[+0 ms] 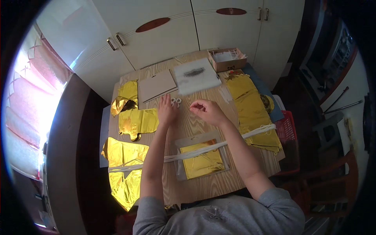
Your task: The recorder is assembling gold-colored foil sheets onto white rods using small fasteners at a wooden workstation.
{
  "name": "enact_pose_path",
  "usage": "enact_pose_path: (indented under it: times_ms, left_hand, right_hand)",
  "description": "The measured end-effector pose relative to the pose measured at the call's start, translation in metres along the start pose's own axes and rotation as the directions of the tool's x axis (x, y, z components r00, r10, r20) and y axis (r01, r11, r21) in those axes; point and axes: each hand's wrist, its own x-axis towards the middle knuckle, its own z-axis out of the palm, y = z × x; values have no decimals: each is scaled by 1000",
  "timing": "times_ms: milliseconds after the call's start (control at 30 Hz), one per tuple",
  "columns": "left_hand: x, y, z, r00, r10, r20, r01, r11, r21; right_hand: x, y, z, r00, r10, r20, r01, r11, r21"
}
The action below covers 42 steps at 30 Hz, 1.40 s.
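My left hand [167, 112] lies over the table with its fingers stretched out, beside several small white rolls [176, 102] that look like ring-shaped tape. To the right, my right hand [208, 112] is raised with its fingers curled and thumb drawn in; whether anything small is in them is hidden. Nearer to me, a clear bag [181, 169] lies flat with a folded gold foil sheet [203, 161] in it. A bundle of long white strands [172, 158] crosses over this bag and passes under my forearms.
Flat gold foil balloons lie at the left [137, 120], front left [125, 152] and right [248, 105]. Behind are brown cardboard sheets [157, 84], a stack of clear bags [197, 84] and an open cardboard box [229, 64]. A red basket [289, 127] stands beyond the table's right edge.
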Motion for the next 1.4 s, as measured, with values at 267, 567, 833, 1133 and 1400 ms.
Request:
enact_pose_path:
  times_ms: [267, 567, 833, 1133, 1400]
  left_hand:
    - [7, -1, 24, 973, 24, 231, -35, 998, 45]
    - [-2, -2, 27, 976, 75, 205, -61, 995, -73]
    - [-6, -4, 28, 978, 24, 206, -6, 996, -88]
    - [-8, 28, -46, 996, -69, 53, 81, 959, -273]
    - [-74, 73, -123, 977, 78, 197, 9, 914, -407]
  right_hand:
    - [1, 8, 2, 1000, 7, -1, -7, 1000, -11]
    - [0, 7, 4, 1000, 12, 27, -11, 999, -45]
    - [0, 4, 6, 997, 2, 79, 5, 997, -82]
    - [-13, 1, 18, 937, 52, 344, 76, 935, -347]
    - [-24, 11, 34, 658, 523, 543, 59, 682, -729]
